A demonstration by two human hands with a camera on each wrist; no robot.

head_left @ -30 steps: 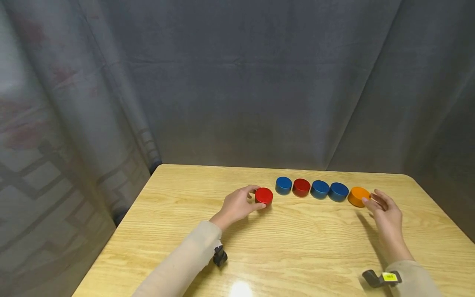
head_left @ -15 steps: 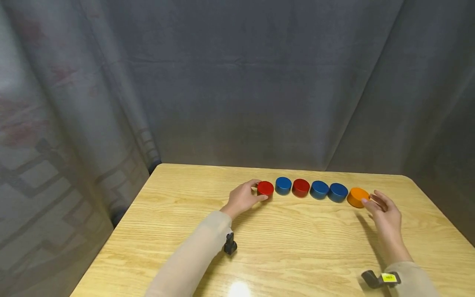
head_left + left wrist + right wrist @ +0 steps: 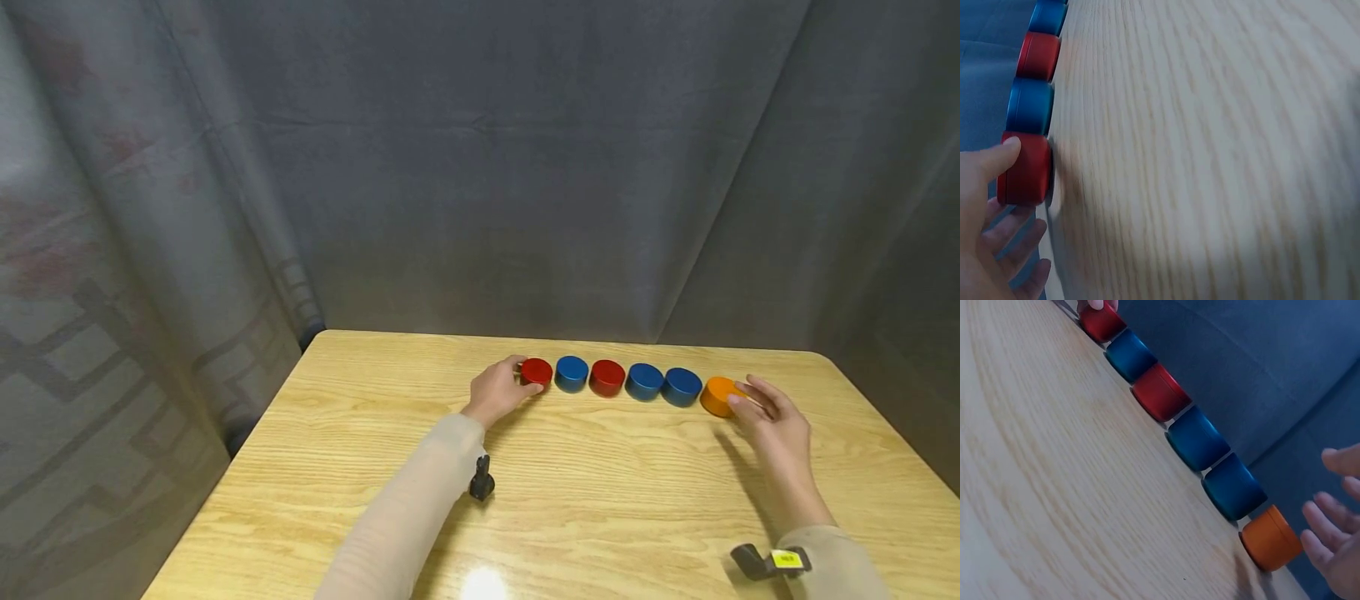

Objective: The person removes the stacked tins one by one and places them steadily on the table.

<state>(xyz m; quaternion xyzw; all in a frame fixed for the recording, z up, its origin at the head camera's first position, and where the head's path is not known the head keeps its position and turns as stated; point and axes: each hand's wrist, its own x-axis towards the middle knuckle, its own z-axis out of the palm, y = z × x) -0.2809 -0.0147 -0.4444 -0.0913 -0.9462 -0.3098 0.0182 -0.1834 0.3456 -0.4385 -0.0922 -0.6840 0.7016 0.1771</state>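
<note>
My left hand pinches a short, shiny red cylinder between thumb and fingers, at the left end of a row on the table. In the left wrist view that red cylinder stands right beside a blue cylinder; the thumb lies on its upper side while the other fingers spread below. At the row's right end sits an orange cylinder. My right hand is beside it, fingers loosely bent and thumb at its edge. The right wrist view shows these fingers spread next to the orange cylinder.
Between the two ends stand a blue cylinder, a second red cylinder and two more blue ones, with narrow gaps. The wooden table ends at the back before a grey curtain. Both sleeves carry small black devices.
My left hand has carried the red cylinder away from me and slightly right, into line with the row. The right hand has barely moved beside the orange cylinder.
</note>
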